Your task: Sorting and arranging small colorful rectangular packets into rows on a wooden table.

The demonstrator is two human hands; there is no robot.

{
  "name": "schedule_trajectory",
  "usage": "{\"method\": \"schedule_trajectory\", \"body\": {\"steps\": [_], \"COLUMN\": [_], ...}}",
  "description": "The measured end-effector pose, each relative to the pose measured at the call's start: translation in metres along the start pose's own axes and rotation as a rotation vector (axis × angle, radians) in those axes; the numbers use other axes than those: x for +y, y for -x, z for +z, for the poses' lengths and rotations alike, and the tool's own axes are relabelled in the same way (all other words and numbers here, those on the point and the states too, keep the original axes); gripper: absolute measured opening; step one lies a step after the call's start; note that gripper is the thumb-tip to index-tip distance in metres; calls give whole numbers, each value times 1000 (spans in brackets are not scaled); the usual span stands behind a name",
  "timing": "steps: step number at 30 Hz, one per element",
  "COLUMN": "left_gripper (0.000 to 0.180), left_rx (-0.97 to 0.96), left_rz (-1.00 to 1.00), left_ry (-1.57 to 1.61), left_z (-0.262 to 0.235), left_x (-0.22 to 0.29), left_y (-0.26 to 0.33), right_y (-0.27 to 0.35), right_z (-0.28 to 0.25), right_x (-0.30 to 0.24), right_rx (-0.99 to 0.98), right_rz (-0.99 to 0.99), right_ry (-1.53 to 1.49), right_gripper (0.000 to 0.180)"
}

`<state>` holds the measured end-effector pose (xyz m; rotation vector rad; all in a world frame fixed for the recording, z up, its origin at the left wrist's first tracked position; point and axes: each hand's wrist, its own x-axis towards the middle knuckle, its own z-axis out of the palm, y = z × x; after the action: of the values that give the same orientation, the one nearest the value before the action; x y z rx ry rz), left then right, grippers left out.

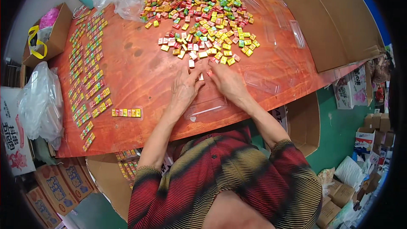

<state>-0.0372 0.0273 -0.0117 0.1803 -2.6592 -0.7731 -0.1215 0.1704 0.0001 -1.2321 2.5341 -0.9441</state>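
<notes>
A red-stained wooden table [140, 85] bore a heap of small coloured boxes [199, 10] at its far middle and slanting rows of boxes [93, 75] at left. Before the heap, the left hand [185, 84] and right hand [228, 81] had loosely curled, partly spread fingers. A whitish box [201, 77] lay by the left thumb, a red box [210, 72] at the right fingertips; whether either was gripped, I couldn't tell.

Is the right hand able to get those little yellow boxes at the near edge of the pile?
Probably yes: the right hand is just short of the little yellow boxes, and nothing seems to block the way. Whether its fingers already hold something is hard to tell.
</notes>
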Motion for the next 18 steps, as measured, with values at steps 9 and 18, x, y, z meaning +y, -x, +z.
{"method": "schedule_trajectory", "body": {"steps": [9,18], "left_gripper": [38,39], "left_rx": [-53,-36], "left_rz": [28,44], "left_ry": [-34,-8], "left_z": [2,5], "left_x": [5,11], "left_y": [-4,-10], "right_y": [-3,7], "right_z": [-14,-17], "right_x": [29,16], "right_rx": [197,-5], "right_rz": [97,-47], "right_ry": [213,48], "right_gripper": [24,28]}}
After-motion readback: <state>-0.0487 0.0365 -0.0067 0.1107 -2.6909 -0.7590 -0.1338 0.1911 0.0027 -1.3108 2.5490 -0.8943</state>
